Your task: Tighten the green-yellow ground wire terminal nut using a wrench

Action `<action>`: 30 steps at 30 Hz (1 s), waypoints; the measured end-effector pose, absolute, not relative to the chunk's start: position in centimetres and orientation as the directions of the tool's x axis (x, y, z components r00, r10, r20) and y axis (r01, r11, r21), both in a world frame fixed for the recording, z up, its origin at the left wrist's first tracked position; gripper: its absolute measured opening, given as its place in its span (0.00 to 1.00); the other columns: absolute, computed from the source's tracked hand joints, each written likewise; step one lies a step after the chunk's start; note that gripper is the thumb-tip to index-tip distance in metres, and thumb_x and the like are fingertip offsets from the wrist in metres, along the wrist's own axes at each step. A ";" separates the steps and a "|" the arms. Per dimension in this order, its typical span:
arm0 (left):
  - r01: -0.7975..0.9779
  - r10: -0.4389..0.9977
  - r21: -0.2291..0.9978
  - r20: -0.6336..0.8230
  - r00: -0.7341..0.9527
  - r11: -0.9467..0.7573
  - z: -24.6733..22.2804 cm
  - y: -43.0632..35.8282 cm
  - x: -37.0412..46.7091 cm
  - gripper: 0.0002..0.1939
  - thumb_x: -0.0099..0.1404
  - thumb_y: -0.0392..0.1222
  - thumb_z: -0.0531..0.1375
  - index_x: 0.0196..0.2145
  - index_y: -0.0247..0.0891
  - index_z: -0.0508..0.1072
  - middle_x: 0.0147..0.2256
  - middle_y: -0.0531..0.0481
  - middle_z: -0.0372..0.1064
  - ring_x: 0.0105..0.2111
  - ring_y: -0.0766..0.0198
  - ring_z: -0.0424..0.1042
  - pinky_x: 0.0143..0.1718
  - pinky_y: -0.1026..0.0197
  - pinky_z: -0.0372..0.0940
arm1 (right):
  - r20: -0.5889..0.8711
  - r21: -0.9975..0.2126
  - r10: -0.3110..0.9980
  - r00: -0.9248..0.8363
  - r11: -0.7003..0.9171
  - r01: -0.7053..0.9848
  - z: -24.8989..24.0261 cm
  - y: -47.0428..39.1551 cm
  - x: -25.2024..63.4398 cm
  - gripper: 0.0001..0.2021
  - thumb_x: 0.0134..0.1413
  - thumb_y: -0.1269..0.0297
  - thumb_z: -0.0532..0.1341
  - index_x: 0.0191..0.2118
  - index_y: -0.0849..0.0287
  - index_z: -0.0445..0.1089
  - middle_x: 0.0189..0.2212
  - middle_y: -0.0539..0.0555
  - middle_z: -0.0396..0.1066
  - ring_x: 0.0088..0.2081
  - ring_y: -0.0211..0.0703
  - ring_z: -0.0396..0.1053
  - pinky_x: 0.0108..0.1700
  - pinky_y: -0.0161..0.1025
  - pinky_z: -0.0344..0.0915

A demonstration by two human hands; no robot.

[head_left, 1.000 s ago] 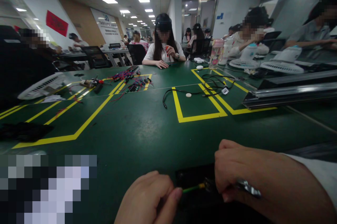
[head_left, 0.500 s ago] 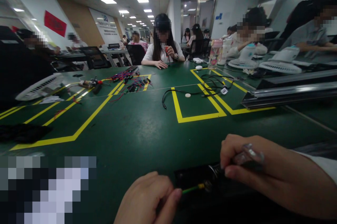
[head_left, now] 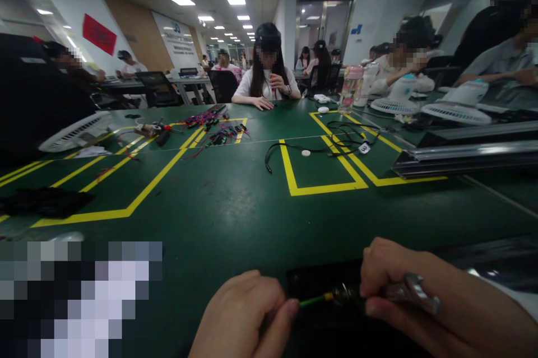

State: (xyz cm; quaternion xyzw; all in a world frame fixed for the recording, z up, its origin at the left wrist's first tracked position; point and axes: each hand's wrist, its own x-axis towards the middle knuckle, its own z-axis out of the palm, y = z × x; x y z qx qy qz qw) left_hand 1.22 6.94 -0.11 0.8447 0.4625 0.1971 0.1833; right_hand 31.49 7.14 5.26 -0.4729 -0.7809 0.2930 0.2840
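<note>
At the bottom of the head view my left hand [head_left: 246, 319] pinches a thin green wire [head_left: 311, 301] between thumb and fingers. The wire ends in a small yellow-and-metal tip that meets a dark tool [head_left: 348, 294]. My right hand [head_left: 420, 305] is closed around that tool just right of the wire's tip; long shiny nails show on its fingers. A black pad or tray [head_left: 323, 282] lies under both hands on the green table [head_left: 235, 207].
Yellow tape lines mark boxes on the table. A black cable [head_left: 332, 142] and a white disc lie in the middle box. Coloured wire bundles [head_left: 212, 125] and tools sit far left. White fans, a bottle and a metal rail [head_left: 466, 159] stand right. Several people sit around.
My right hand lifted off the wire tip half a second ago, then came back down and closed on the tool again. The left hand kept its pinch on the green wire.
</note>
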 end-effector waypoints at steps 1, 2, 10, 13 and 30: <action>0.709 0.853 0.493 0.163 0.495 -0.505 -0.1 7.0 1.2 0.18 0.79 0.38 0.56 0.28 0.42 0.69 0.27 0.54 0.75 0.28 0.61 0.77 0.30 0.62 0.63 | 0.166 -0.715 0.894 -0.416 0.400 0.573 5.2 7.2 31.7 0.08 0.72 0.61 0.67 0.37 0.46 0.76 0.33 0.43 0.77 0.29 0.40 0.71 0.32 0.35 0.66; 0.706 0.853 0.496 0.161 0.496 -0.505 -0.1 7.0 1.2 0.18 0.79 0.38 0.55 0.28 0.42 0.70 0.27 0.54 0.75 0.28 0.61 0.77 0.30 0.62 0.63 | 0.159 -0.700 0.877 -0.453 0.424 0.575 5.1 7.3 31.9 0.07 0.73 0.61 0.67 0.38 0.46 0.76 0.33 0.43 0.77 0.30 0.40 0.73 0.33 0.34 0.67; 0.702 0.859 0.517 0.149 0.489 -0.489 -0.1 6.9 1.4 0.18 0.81 0.39 0.55 0.29 0.43 0.72 0.28 0.54 0.76 0.29 0.60 0.77 0.31 0.62 0.64 | 0.271 -0.637 0.771 -0.576 0.592 0.493 5.3 8.1 31.6 0.09 0.73 0.69 0.65 0.37 0.50 0.73 0.32 0.46 0.76 0.27 0.41 0.70 0.29 0.34 0.67; 0.698 0.857 0.516 0.161 0.490 -0.496 -0.3 6.9 1.3 0.18 0.81 0.40 0.55 0.29 0.43 0.71 0.28 0.54 0.76 0.29 0.60 0.78 0.31 0.62 0.65 | 0.170 -0.591 0.747 -0.643 0.599 0.540 6.4 8.4 31.7 0.09 0.73 0.71 0.64 0.39 0.50 0.72 0.34 0.46 0.78 0.33 0.43 0.74 0.34 0.36 0.70; 0.686 0.852 0.526 0.169 0.495 -0.503 -0.3 7.1 1.3 0.18 0.80 0.38 0.56 0.29 0.43 0.71 0.28 0.55 0.76 0.29 0.62 0.77 0.31 0.63 0.65 | 0.159 -0.719 0.762 -0.628 0.525 0.456 8.3 11.0 32.5 0.07 0.71 0.68 0.64 0.40 0.47 0.74 0.34 0.42 0.76 0.34 0.41 0.72 0.37 0.36 0.66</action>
